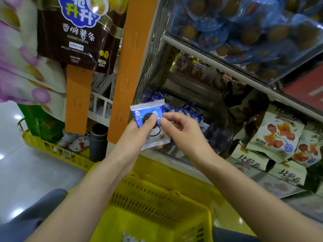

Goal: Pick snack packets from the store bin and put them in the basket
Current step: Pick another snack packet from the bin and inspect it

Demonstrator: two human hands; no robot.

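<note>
A blue and white cookie packet is held upright in front of the clear store bin. My left hand grips it from below with the thumb across its front. My right hand pinches the packet's right edge between thumb and forefinger. More blue packets lie heaped in the bin behind my hands. The yellow basket sits directly below, near my lap. A pale packet shows at the basket's bottom edge of view.
An orange hanging strip with a brown potato-stick bag hangs to the left. Bins of green-white meat snack packs stand to the right. A shelf of blue-wrapped items is overhead. A yellow floor crate stands at left.
</note>
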